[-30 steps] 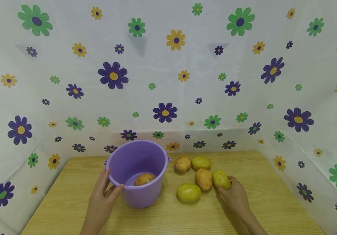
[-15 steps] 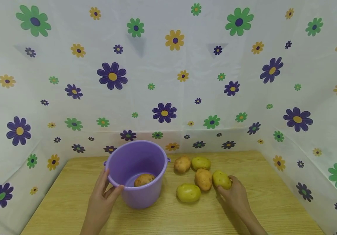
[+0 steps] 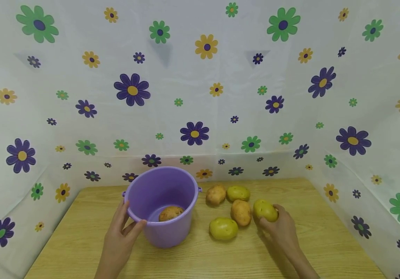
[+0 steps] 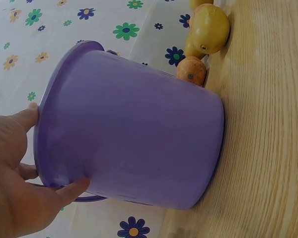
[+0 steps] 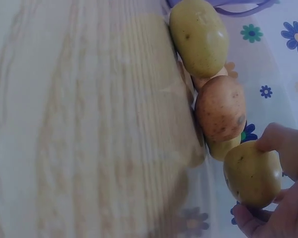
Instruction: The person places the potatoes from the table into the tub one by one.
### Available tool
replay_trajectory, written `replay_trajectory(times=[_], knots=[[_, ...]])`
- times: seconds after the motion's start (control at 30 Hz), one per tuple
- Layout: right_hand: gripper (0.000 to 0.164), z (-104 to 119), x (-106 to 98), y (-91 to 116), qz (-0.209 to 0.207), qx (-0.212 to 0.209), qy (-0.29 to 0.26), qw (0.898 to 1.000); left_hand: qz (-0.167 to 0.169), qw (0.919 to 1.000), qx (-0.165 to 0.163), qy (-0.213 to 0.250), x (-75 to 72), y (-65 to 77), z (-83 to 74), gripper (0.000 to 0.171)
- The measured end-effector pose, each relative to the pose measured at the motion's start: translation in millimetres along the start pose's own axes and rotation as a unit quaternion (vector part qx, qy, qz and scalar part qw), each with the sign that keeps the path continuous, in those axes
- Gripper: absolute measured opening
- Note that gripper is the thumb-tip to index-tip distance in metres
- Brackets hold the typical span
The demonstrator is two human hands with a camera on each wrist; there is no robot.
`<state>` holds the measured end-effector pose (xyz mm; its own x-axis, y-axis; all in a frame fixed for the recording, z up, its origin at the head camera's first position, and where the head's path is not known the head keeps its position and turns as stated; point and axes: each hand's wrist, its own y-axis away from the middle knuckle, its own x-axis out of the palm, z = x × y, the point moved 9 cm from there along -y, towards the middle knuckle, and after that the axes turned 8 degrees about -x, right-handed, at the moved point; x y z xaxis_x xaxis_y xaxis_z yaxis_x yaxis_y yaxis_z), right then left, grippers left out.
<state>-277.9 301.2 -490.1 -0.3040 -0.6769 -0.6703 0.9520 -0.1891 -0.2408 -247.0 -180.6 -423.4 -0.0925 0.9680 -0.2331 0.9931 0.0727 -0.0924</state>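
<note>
Pinched by the right hand (image 3: 283, 228), a glossy yellow-green oval potato (image 3: 265, 210) has shifted slightly away from the tan oval potato (image 3: 241, 213) just left of that hand. The left hand (image 3: 120, 236) grips the round purple plastic bucket (image 3: 168, 234) at its rim. Glossy skin might slip the pinch; a hard one-sided left pull could tip the bucket.

From the head, one camera looks forward and down over the table (image 3: 193, 263); low, sideways-tipped wrist views face the bucket (image 4: 134, 124) (left) and potatoes (image 5: 221, 109) (right) up close, sharing both.
</note>
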Motion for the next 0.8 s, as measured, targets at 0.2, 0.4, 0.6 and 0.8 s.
replay_trajectory(times=[0.2,0.4,0.6,0.8], knots=[[0.068,7,-9,-2,-0.016,-0.015,-0.013,1.000,-0.003,1.0000,0.004,0.000,0.0,-0.2,-0.2,0.083],[0.064,21,-22,-5,-0.042,-0.045,-0.006,0.998,0.000,1.0000,0.006,0.005,0.3,1.0,-0.1,0.082],[0.061,37,-39,-12,-0.066,-0.065,-0.003,0.996,0.000,1.0000,0.009,-0.002,0.6,1.0,-1.0,0.082],[0.058,61,-62,-19,-0.089,-0.083,-0.008,0.993,-0.004,0.9999,0.015,-0.002,-0.5,0.9,-1.9,0.081]])
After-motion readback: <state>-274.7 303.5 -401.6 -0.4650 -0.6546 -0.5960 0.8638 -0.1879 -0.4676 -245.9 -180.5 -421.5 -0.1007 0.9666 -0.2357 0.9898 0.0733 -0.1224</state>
